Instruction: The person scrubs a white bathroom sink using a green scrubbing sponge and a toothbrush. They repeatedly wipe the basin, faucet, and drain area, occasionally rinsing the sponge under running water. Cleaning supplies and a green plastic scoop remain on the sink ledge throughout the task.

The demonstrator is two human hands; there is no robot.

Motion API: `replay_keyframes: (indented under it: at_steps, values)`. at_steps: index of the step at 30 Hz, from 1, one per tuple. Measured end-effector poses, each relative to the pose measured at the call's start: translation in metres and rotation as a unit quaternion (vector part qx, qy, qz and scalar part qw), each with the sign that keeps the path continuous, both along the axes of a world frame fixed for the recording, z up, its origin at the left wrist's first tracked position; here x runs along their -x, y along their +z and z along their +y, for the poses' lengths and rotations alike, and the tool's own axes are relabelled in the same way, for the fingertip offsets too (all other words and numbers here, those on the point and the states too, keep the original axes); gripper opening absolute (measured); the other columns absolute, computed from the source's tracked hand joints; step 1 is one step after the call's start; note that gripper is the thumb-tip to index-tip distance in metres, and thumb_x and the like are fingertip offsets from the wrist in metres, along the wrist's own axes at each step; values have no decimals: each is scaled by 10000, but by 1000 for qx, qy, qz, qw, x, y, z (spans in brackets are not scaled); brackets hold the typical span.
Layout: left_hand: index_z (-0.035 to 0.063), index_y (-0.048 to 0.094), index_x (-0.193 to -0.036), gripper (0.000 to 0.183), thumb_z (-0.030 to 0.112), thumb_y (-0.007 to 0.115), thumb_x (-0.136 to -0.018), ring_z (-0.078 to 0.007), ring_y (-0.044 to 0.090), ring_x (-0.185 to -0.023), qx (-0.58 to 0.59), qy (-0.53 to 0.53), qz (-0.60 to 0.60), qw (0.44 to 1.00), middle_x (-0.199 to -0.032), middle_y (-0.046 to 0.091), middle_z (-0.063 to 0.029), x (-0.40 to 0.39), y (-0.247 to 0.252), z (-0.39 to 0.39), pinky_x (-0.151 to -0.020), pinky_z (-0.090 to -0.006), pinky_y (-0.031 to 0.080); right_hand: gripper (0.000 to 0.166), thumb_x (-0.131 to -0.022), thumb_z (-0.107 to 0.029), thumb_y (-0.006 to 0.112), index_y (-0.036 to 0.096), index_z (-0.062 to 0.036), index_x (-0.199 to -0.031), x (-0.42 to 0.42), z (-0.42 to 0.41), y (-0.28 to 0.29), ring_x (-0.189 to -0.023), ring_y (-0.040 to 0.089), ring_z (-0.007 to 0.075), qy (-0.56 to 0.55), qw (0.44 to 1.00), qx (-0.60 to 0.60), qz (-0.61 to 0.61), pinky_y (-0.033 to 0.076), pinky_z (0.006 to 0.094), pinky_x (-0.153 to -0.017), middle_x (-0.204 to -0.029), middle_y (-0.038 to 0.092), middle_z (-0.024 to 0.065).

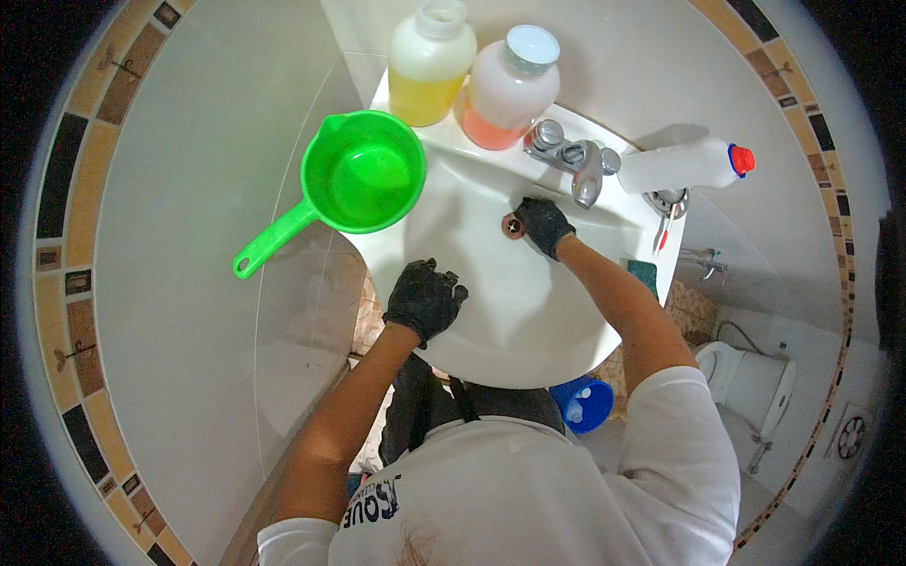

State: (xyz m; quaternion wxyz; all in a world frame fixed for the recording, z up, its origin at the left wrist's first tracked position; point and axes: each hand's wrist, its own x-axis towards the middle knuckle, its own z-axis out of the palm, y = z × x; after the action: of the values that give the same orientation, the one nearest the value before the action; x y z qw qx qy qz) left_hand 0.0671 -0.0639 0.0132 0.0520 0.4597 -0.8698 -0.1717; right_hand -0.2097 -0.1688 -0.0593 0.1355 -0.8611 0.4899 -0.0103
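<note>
A white washbasin fills the space before me. My right hand, in a black glove, is down inside the bowl, right beside the drain. Its fingers point away from me and are partly hidden, so whether they hold anything cannot be told. Also gloved in black, my left hand is over the basin's left rim with its fingers bent and somewhat apart; no object shows in it. A chrome faucet stands at the back, beyond my right hand.
On the left of the basin sits a green plastic dipper. Behind are jars of yellow liquid and orange liquid. At right are a white bottle, a brush and a green scouring pad. A blue bucket stands below.
</note>
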Motion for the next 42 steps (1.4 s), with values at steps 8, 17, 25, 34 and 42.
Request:
replay_keyframes:
  at_steps: [8,17,25,34,42]
  values:
    - [89,624,-791,229,256,468,-768,-300,557,-843,27,9,11,1000,-854,626,-113,1,-1,-1,-797,-411,402,257,-776,-141,426,537,-75,-998,0,62,-10,-923,517,283,-128,984,49,110,430,426,-716,-989,556,111]
    - [90,621,-817,234,267,476,-769,-321,547,-782,59,-24,27,998,-765,608,-141,-3,2,-4,-711,-441,404,435,-783,-104,382,380,-28,-1211,-109,47,-27,-1059,440,371,-458,838,-174,-238,360,441,-887,-1148,448,246]
    - [61,635,-876,257,249,511,-752,-331,558,-891,2,-3,-3,1000,-833,627,-138,4,19,-4,-834,-421,377,371,-812,-140,378,408,-12,-1159,-144,47,-33,-1007,484,320,-579,775,-106,-230,367,405,-883,-1079,494,169]
    - [118,629,-910,246,266,480,-782,-335,555,-777,25,-52,4,998,-770,616,-135,17,18,-8,-710,-445,401,232,-854,-222,352,470,-57,-966,-106,38,-112,-817,513,241,-559,824,-4,-96,385,345,-727,-856,535,100]
    - [127,639,-883,230,264,487,-779,-333,556,-740,38,-35,-2,999,-778,610,-168,8,28,-8,-691,-431,410,212,-858,-260,334,417,-140,-1013,-108,47,-24,-779,551,295,-609,726,-195,-253,406,387,-731,-852,564,144]
